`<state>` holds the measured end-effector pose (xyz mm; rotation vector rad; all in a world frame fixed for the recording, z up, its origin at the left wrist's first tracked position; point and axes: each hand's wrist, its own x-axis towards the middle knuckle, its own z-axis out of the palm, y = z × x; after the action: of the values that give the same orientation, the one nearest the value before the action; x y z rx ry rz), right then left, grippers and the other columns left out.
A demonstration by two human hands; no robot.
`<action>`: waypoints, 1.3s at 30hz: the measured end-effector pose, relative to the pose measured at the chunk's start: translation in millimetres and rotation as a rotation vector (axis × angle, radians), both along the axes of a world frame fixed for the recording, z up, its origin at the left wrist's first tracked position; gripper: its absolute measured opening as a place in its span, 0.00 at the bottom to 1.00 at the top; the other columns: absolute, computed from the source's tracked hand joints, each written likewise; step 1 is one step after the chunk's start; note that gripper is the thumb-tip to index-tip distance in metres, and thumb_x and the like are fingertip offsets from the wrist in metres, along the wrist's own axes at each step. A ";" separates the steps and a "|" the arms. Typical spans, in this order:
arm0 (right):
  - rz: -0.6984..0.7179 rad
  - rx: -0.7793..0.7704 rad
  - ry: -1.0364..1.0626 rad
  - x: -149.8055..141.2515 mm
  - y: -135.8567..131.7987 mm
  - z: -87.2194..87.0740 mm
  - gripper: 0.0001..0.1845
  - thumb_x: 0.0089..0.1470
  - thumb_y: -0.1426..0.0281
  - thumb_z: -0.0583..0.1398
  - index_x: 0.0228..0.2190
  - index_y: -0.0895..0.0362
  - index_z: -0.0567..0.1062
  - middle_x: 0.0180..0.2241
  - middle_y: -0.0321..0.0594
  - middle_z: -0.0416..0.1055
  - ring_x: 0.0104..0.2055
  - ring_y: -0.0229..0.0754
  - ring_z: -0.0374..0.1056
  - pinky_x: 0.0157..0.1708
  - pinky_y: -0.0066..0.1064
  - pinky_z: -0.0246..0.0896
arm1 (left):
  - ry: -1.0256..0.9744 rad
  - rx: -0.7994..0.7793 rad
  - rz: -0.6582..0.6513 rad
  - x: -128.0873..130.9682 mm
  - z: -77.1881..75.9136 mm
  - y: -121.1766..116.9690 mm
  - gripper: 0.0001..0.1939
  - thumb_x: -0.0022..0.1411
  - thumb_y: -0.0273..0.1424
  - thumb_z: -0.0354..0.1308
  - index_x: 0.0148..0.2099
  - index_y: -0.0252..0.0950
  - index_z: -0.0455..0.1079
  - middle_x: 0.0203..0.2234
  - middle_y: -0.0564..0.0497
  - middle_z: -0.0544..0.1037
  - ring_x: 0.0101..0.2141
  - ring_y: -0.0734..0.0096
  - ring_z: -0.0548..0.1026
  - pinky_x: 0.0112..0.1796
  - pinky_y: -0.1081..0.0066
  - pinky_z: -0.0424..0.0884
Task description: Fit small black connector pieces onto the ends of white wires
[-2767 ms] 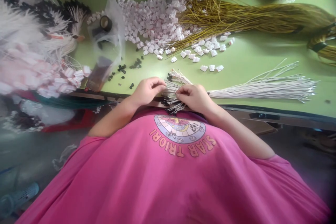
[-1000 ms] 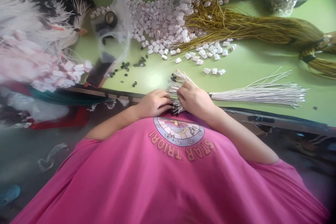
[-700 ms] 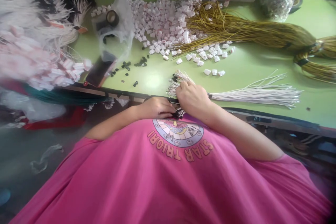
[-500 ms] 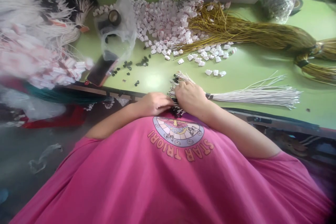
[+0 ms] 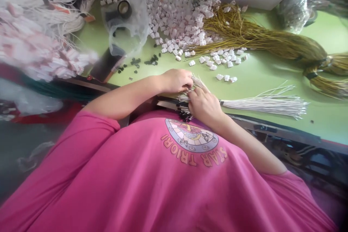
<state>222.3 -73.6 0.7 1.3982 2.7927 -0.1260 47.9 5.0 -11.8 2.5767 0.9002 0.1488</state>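
Observation:
My right hand [image 5: 206,106] is closed around a bundle of white wires [image 5: 268,102] near its left end, at the table's front edge. The bundle's long tail lies to the right on the table, bound with black tape just past my hand. Fanned wire tips stick out left of my fingers, and small black connectors [image 5: 186,115] hang on the lower ones. At the upper wire tips my left hand [image 5: 176,81] is closed, its fingertips pinched. Whatever it pinches is hidden by the fingers.
A pile of white connectors [image 5: 174,16] spreads behind my hands, beside a yellow wire bundle [image 5: 272,41]. Loose black connectors [image 5: 152,59] lie left of them. A plastic bag [image 5: 136,25] with a tape roll [image 5: 124,8] and a dark box-like object [image 5: 106,64] stand further left.
My left hand has moved up and right, from the lower black connectors to the upper wire tips. My right hand keeps its hold on the bundle. The view has shifted slightly.

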 end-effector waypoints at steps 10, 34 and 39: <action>0.023 -0.020 0.063 5.2 -3.4 -11.3 0.17 0.59 0.74 0.45 0.34 0.59 0.73 0.37 0.50 0.68 0.42 0.50 0.61 0.42 0.43 0.57 | 0.009 0.011 -0.052 2.7 0.2 12.5 0.08 0.56 0.30 0.57 0.36 0.37 0.76 0.36 0.48 0.74 0.37 0.67 0.71 0.34 0.69 0.61; -0.015 -0.104 0.089 1.1 1.4 -2.8 0.14 0.56 0.70 0.51 0.37 0.64 0.72 0.34 0.52 0.71 0.38 0.50 0.66 0.40 0.42 0.59 | 0.313 0.076 -0.047 30.4 42.7 -1.6 0.11 0.54 0.30 0.54 0.36 0.36 0.77 0.32 0.48 0.78 0.34 0.65 0.73 0.34 0.67 0.61; 0.066 -0.077 0.109 1.9 5.5 -1.8 0.15 0.57 0.72 0.49 0.34 0.61 0.74 0.34 0.50 0.70 0.38 0.48 0.64 0.39 0.41 0.58 | 0.283 0.087 -0.023 33.0 46.1 7.9 0.12 0.53 0.28 0.52 0.36 0.33 0.77 0.33 0.45 0.78 0.32 0.65 0.72 0.31 0.66 0.59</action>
<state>224.3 -68.1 -1.1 1.3193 2.8827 -0.3138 80.9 12.9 34.4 2.7333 0.9802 -0.1932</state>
